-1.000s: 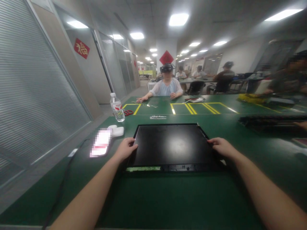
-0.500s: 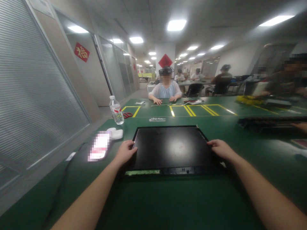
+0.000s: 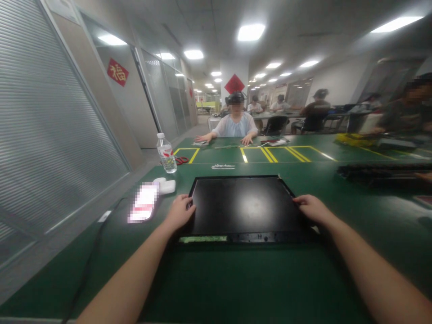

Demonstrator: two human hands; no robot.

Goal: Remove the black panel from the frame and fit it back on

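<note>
Bright, even light falls from white ceiling panels, the nearest blown out to pure white. A soft, milky glare patch sits in the middle of the black panel, and a lit screen glows to its left. Shadows on the green table are faint and diffuse. The wide lens bends the blinds at left. The far right figures are smeared and out of focus.

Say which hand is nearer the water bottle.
Left. The left hand touches the black panel on its left, toward the water bottle; the right hand touches its right edge.
</note>
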